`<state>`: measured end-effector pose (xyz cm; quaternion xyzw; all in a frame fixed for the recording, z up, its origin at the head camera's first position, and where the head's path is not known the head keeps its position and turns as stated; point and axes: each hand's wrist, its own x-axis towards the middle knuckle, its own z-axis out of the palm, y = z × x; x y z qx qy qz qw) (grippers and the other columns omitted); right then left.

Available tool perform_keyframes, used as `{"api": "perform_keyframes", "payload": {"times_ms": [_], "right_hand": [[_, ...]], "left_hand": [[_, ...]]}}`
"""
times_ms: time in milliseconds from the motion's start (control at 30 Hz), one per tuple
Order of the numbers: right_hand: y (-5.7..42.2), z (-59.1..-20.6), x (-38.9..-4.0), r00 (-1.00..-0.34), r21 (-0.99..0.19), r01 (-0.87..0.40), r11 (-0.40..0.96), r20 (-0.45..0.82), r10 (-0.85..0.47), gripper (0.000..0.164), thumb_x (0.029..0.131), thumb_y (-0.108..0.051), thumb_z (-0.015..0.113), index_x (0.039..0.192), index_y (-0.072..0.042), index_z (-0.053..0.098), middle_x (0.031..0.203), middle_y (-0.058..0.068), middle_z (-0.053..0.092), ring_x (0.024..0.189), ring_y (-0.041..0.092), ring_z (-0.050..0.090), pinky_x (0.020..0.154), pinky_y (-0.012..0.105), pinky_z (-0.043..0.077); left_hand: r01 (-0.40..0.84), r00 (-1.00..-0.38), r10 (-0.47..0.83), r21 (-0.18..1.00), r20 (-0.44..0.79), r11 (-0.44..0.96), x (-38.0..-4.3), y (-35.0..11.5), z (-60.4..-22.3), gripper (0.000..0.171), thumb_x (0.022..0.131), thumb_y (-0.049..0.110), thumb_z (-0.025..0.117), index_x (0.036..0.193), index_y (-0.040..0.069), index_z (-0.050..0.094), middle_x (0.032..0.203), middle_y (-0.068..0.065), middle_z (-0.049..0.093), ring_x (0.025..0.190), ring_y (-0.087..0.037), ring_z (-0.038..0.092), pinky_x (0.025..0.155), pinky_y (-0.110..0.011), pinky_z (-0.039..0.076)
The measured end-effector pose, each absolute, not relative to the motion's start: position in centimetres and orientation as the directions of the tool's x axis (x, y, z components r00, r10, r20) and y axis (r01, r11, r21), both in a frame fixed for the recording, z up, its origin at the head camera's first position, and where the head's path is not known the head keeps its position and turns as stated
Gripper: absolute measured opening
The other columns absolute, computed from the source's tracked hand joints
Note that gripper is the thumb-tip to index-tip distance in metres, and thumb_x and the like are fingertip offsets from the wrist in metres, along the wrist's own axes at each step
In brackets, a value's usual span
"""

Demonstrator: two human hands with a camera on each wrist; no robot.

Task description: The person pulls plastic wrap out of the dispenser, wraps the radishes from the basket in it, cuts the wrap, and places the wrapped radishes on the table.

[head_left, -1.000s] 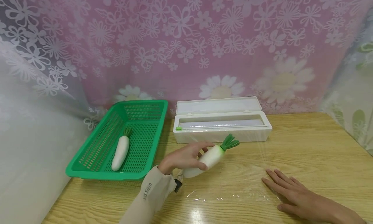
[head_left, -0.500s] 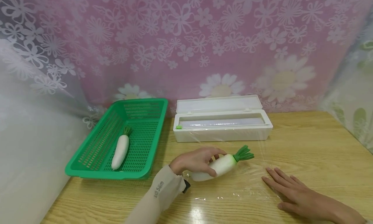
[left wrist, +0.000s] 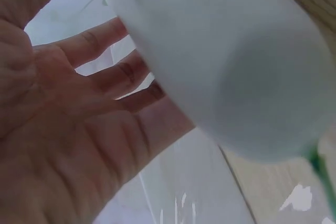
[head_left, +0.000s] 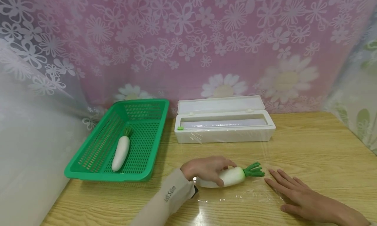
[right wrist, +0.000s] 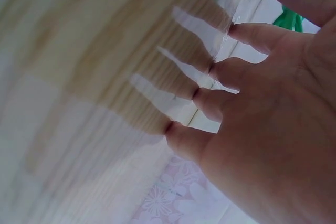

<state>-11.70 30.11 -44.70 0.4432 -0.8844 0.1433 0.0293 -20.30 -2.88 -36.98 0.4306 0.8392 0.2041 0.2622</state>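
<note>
A white radish [head_left: 234,177] with a green leafy top lies almost level over clear cling film [head_left: 253,191] spread on the table. My left hand [head_left: 207,169] grips it from above, thumb on the near side and fingers on the far side. In the left wrist view the radish [left wrist: 220,51] fills much of the picture beside the palm. To the right, my right hand [head_left: 303,196] rests with straight fingers at the film's right edge, close to the radish leaves. The right wrist view has the fingertips [right wrist: 184,135] touching the wood surface.
Behind the hands stands a white cling film box [head_left: 225,136], lid raised, a film roll [head_left: 224,123] inside and a green slider at its left. A green basket [head_left: 157,147] at left holds another white radish [head_left: 120,154]. A flowered curtain [head_left: 188,49] closes off the back.
My left hand has carried the radish right and toward me, lowering it over the film and turning it more level. My right hand has stayed in place.
</note>
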Motion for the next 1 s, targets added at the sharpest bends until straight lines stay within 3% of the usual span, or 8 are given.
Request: {"api": "perform_keyframes", "payload": {"times_ms": [300, 567, 800, 900, 1000], "right_hand": [[30.0, -44.5, -11.7, -0.602, -0.204, -0.796, 0.570, 0.180, -0.778, 0.105, 0.090, -0.019, 0.075, 0.164, -0.015, 0.002, 0.166, -0.012, -0.023, 0.146, -0.001, -0.024, 0.102, 0.005, -0.014], [30.1, -44.5, -11.8, -0.598, -0.248, -0.795, 0.553, 0.172, -0.783, 0.102, 0.090, -0.017, 0.075, 0.164, -0.012, 0.004, 0.166, -0.010, -0.022, 0.146, -0.002, -0.024, 0.101, 0.005, -0.013], [30.0, -44.5, -11.7, -0.602, -0.217, -0.796, 0.565, 0.181, -0.778, 0.104, 0.089, -0.018, 0.076, 0.164, -0.014, 0.004, 0.166, -0.012, -0.022, 0.146, -0.001, -0.023, 0.102, 0.006, -0.014], [30.0, -44.4, -11.7, -0.608, -0.224, -0.791, 0.569, 0.180, -0.773, 0.103, 0.089, -0.018, 0.076, 0.164, -0.013, 0.006, 0.166, -0.012, -0.022, 0.146, -0.002, -0.023, 0.102, 0.005, -0.013], [30.0, -44.4, -11.6, -0.610, -0.237, -0.788, 0.567, 0.180, -0.772, 0.101, 0.089, -0.018, 0.075, 0.164, -0.013, 0.007, 0.166, -0.011, -0.021, 0.146, -0.002, -0.023, 0.101, 0.005, -0.013]], "left_hand": [[0.679, -0.446, 0.842, 0.498, -0.304, 0.539, -19.6, -1.7, -36.5, 0.073, 0.079, 0.006, 0.082, 0.146, 0.006, 0.052, 0.114, -0.001, 0.061, 0.098, -0.003, 0.053, 0.087, -0.013, 0.040], [0.633, -0.469, 0.822, 0.526, -0.324, 0.568, -19.8, -2.0, -36.9, 0.064, 0.085, 0.003, 0.076, 0.145, 0.008, 0.054, 0.132, -0.005, 0.063, 0.110, -0.004, 0.056, 0.092, -0.016, 0.041], [0.594, -0.534, 0.823, 0.607, -0.193, 0.527, -20.7, -2.9, -37.4, 0.048, 0.093, -0.002, 0.066, 0.139, 0.008, 0.060, 0.128, -0.011, 0.063, 0.116, -0.013, 0.059, 0.094, -0.020, 0.045], [0.614, -0.572, 0.808, 0.580, -0.140, 0.535, -20.7, -3.2, -37.7, 0.039, 0.097, -0.001, 0.062, 0.134, 0.010, 0.063, 0.125, -0.008, 0.063, 0.109, -0.012, 0.058, 0.090, -0.021, 0.046], [0.620, -0.621, 0.775, 0.528, -0.122, 0.580, -20.5, -3.4, -38.1, 0.040, 0.096, 0.005, 0.068, 0.135, 0.013, 0.065, 0.125, -0.005, 0.063, 0.105, -0.009, 0.055, 0.088, -0.021, 0.046]]}}
